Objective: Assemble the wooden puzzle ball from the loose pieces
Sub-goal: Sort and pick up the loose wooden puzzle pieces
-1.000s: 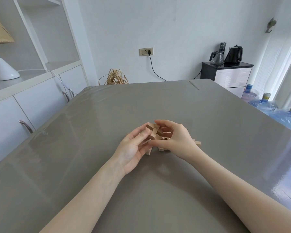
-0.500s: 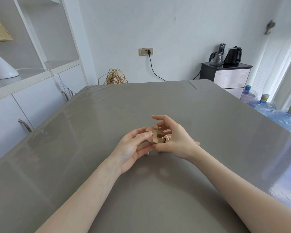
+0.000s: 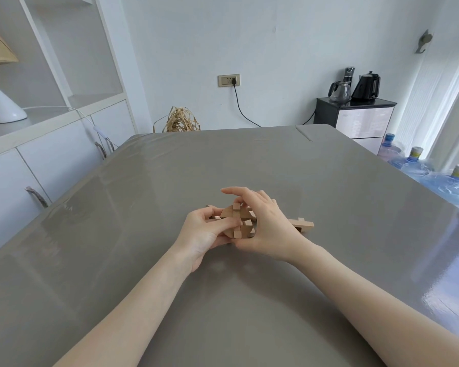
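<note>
Wooden puzzle ball gripped between left hand and right hand

- My left hand is palm-up, fingers curled round the wooden puzzle ball, thumb laid across its near side.
- My right hand cups the ball from the right, thumb beneath, forefinger raised straight above.
- Both my bare forearms reach in from below, converging.

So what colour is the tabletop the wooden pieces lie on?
Glossy grey-taupe tabletop, plain, no pattern; the head view shows it.
</note>
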`<act>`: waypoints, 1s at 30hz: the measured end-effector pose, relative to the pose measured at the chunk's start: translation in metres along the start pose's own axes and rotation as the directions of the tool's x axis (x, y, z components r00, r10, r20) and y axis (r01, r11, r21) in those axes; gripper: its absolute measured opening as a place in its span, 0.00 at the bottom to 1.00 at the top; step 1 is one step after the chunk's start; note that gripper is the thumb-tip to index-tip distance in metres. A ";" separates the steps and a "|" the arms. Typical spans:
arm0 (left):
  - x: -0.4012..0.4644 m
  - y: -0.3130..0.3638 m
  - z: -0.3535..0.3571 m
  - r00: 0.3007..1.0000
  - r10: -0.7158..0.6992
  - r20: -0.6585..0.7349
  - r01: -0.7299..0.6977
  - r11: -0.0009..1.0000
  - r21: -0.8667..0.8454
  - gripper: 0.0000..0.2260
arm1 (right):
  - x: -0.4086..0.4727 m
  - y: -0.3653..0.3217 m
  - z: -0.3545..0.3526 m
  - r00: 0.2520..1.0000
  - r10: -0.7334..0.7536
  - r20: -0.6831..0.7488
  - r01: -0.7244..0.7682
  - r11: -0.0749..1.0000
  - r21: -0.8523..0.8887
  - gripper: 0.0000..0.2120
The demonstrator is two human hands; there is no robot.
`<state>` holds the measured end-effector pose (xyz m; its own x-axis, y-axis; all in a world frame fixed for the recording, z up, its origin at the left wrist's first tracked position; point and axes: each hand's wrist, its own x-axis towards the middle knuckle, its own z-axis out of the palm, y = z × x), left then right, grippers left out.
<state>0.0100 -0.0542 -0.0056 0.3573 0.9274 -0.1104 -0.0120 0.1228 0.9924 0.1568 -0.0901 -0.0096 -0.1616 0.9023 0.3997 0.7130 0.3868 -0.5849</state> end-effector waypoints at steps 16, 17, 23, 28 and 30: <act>0.001 0.003 -0.002 0.995 0.009 -0.103 -0.015 0.998 -0.053 0.09 | 0.002 0.010 -0.011 1.000 0.007 0.022 -0.006 0.998 -0.069 0.33; 0.002 0.004 -0.004 0.992 0.016 -0.125 -0.025 0.997 -0.075 0.09 | 0.003 0.012 -0.016 0.998 0.049 0.028 -0.048 0.997 -0.062 0.31; 0.005 0.006 -0.009 0.985 0.007 -0.170 -0.035 0.986 -0.165 0.13 | 0.004 0.032 -0.050 0.945 0.321 0.061 -0.320 0.947 -0.023 0.11; 0.005 0.001 -0.007 0.986 0.064 -0.151 -0.082 0.990 -0.115 0.09 | 0.002 0.044 -0.071 0.867 0.468 0.170 -0.463 0.883 -0.074 0.14; 0.005 -0.001 -0.005 0.989 0.070 -0.130 -0.084 0.991 -0.106 0.08 | 0.001 0.048 -0.075 0.834 0.508 0.214 -0.502 0.860 -0.089 0.15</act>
<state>0.0073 -0.0480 -0.0074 0.2313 0.9718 -0.0468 -0.1414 0.0812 0.9866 0.2420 -0.0851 0.0155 0.0817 0.9900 -0.1150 0.7552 -0.1368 -0.6411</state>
